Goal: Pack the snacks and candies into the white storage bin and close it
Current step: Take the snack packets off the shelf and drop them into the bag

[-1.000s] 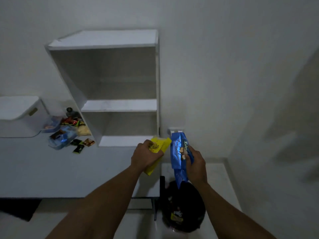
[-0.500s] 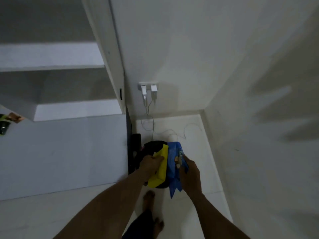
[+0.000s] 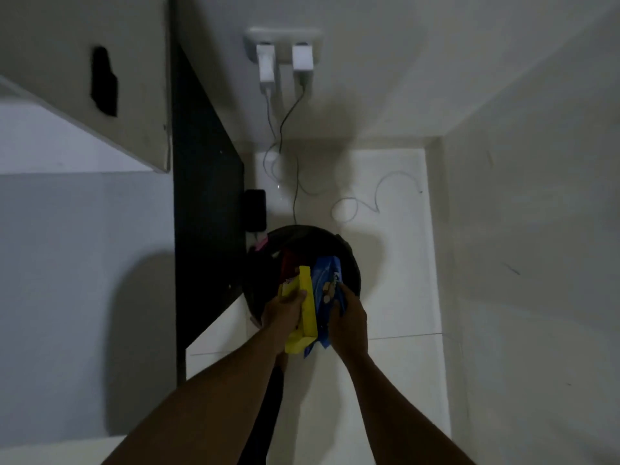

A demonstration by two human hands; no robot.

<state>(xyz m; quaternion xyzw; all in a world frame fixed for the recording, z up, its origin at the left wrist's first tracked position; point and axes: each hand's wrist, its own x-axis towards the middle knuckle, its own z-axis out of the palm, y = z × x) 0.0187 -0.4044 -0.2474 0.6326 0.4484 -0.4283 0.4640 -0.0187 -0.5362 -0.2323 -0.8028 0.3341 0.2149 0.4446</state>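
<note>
One head cam, wide-angle; faces steeply down onto floor [image 3: 396, 297], close.

left hand [image 3: 281, 315] — grip curled tight | right hand [image 3: 349, 322] — grip curled | forearms extended

Our left hand [image 3: 283, 315] covers part of the yellow packet [image 3: 308, 307]. Print on the blue packet [image 3: 325, 273] is too blurred to read.

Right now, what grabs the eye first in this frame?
The bright packets at the centre: the left hand grips a yellow packet and the right hand grips a blue packet, side by side above a dark round container on the floor. Next, two white chargers plugged into the wall at the top, cables trailing over the tiles.
</note>
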